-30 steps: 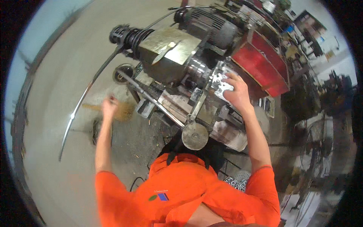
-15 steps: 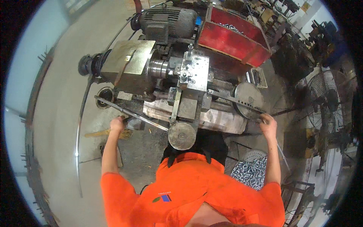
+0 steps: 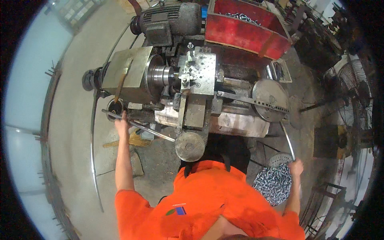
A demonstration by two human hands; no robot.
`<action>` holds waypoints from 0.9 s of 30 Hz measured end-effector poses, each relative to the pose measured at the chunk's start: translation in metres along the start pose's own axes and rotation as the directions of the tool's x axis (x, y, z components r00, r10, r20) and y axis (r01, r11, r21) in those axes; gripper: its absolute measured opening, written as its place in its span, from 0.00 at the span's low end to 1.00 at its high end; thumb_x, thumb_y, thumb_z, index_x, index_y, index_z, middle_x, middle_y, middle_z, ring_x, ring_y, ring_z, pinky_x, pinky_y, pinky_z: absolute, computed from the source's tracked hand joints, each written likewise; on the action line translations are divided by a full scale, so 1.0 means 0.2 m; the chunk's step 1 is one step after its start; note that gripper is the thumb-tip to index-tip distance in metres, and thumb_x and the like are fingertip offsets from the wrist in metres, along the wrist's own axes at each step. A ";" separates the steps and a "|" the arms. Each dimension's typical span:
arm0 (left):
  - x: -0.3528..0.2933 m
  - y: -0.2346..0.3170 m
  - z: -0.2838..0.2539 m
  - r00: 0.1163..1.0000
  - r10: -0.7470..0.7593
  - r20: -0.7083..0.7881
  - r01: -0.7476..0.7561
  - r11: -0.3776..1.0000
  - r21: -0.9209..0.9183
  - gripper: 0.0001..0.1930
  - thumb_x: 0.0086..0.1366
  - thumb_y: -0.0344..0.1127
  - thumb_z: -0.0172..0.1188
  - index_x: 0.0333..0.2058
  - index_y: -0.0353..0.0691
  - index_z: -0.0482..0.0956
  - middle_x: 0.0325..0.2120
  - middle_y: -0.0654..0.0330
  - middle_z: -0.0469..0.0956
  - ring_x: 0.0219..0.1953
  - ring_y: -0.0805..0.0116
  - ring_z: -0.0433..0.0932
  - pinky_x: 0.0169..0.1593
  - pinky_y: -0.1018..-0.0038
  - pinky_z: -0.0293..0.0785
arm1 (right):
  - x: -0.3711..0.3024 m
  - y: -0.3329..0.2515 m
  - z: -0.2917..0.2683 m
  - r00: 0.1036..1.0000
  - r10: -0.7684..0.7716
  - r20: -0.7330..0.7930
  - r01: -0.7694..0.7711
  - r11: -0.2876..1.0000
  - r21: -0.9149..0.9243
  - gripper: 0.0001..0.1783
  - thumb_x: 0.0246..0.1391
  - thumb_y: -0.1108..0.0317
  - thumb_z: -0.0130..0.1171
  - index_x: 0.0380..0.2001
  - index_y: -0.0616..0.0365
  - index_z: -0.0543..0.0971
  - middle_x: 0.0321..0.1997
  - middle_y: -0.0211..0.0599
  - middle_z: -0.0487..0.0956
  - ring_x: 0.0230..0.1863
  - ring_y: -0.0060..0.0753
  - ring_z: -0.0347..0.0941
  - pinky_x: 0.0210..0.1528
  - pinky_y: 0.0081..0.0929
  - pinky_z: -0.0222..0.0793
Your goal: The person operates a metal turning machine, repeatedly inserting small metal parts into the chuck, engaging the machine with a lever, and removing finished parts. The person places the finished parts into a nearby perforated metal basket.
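Note:
My left hand [image 3: 122, 125] is closed on a long steel lever [image 3: 154, 132], near its far left end. That lever runs to a round metal disc [image 3: 190, 147] in front of my waist. At the right, my right hand [image 3: 296, 167] grips the lower end of a thinner steel rod [image 3: 287, 138], which hangs from the end of a perforated flat bar [image 3: 260, 101]. A larger round plate [image 3: 269, 91] lies by this bar. Ahead of me is the lathe's tool block [image 3: 202, 72], facing the bright spindle chuck [image 3: 161, 75].
A red metal bin [image 3: 244, 35] with small metal parts stands behind the machine, beside an electric motor [image 3: 172, 20]. By my right forearm is a basket [image 3: 280, 159] full of shiny metal pieces. A straw broom [image 3: 138, 140] lies on the floor at left; a fan [image 3: 352, 86] stands right.
My right hand has gone from the perforated bar's end down to the hanging rod's lower end. My left hand has risen from below the long lever onto it. The view has shifted slightly.

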State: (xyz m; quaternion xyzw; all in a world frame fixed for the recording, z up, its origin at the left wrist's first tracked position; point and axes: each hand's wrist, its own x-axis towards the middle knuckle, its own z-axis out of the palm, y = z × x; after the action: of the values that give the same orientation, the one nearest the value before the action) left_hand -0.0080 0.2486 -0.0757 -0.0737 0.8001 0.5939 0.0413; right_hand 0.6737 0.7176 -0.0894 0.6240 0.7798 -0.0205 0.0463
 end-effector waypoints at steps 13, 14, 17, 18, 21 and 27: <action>-0.07 0.06 0.05 0.996 0.091 -0.012 -0.092 0.984 -0.155 0.12 0.59 0.31 0.50 0.38 0.28 0.67 0.28 0.52 0.74 0.22 0.61 0.78 0.21 0.70 0.74 | -0.65 -0.36 0.36 0.978 -0.070 0.197 -0.128 0.545 0.829 0.16 0.35 0.73 0.48 0.33 0.65 0.76 0.14 0.22 0.64 0.13 0.16 0.56 0.14 0.19 0.49; -0.05 0.03 0.04 0.996 0.090 -0.013 -0.091 0.984 -0.152 0.12 0.59 0.31 0.50 0.38 0.27 0.67 0.27 0.52 0.74 0.22 0.62 0.78 0.21 0.70 0.74 | -0.65 -0.37 0.35 0.983 -0.090 0.161 -0.085 0.554 0.828 0.16 0.35 0.73 0.48 0.33 0.65 0.76 0.14 0.22 0.64 0.13 0.16 0.56 0.14 0.19 0.49; -0.03 0.01 0.05 0.993 0.116 -0.008 -0.116 0.982 -0.149 0.11 0.58 0.31 0.51 0.36 0.27 0.68 0.24 0.55 0.73 0.21 0.62 0.77 0.21 0.70 0.74 | -0.67 -0.41 0.30 0.991 -0.128 0.048 0.030 0.542 0.840 0.17 0.35 0.72 0.49 0.33 0.65 0.76 0.14 0.23 0.64 0.13 0.16 0.55 0.15 0.19 0.48; -0.02 0.02 0.06 0.992 0.128 -0.005 -0.128 0.981 -0.149 0.11 0.58 0.31 0.51 0.35 0.28 0.69 0.22 0.56 0.73 0.21 0.63 0.77 0.21 0.70 0.74 | -0.68 -0.43 0.29 0.984 -0.099 0.147 -0.083 0.473 0.877 0.17 0.35 0.72 0.49 0.32 0.64 0.76 0.14 0.23 0.64 0.13 0.17 0.56 0.15 0.20 0.48; -0.02 0.04 0.07 0.994 0.107 -0.003 -0.107 0.990 -0.088 0.12 0.60 0.34 0.51 0.38 0.31 0.67 0.20 0.56 0.73 0.18 0.63 0.76 0.21 0.69 0.73 | -0.69 -0.53 0.08 0.915 -0.045 0.401 -0.344 0.434 0.833 0.17 0.37 0.66 0.49 0.31 0.64 0.76 0.19 0.25 0.65 0.21 0.19 0.60 0.23 0.22 0.56; 0.09 -0.04 -0.01 1.000 0.025 -0.019 -0.023 0.996 0.083 0.10 0.59 0.36 0.52 0.30 0.32 0.71 0.18 0.59 0.72 0.18 0.67 0.75 0.20 0.69 0.72 | -0.45 -0.35 -0.06 0.994 -0.053 0.094 -0.017 0.784 0.621 0.20 0.32 0.69 0.55 0.33 0.66 0.76 0.17 0.43 0.72 0.20 0.36 0.66 0.26 0.35 0.65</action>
State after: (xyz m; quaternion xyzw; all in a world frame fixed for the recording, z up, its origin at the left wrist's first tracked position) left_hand -0.0252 0.2431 -0.0859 -0.0682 0.8251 0.5601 0.0294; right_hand 0.6245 0.6164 -0.0703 0.5949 0.7321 -0.3092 -0.1202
